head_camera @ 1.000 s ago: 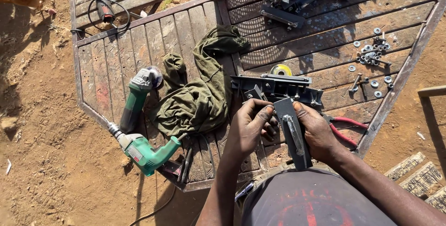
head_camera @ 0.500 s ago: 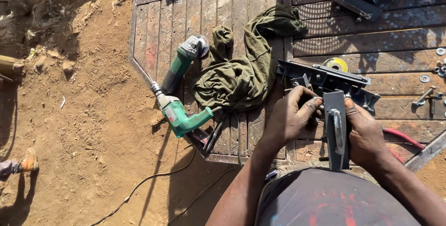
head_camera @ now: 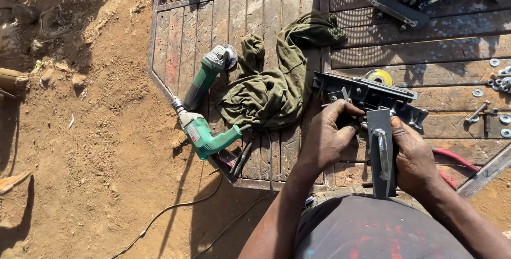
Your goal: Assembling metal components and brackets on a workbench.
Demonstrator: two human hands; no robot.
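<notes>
- Our left hand (head_camera: 327,136) pinches the dark metal bracket (head_camera: 367,97) at its near edge.
- Our right hand (head_camera: 412,155) clasps the bracket's flat bar (head_camera: 382,152), long axis pointing toward us.
- Green drill (head_camera: 205,134) lies left of the bracket.
</notes>
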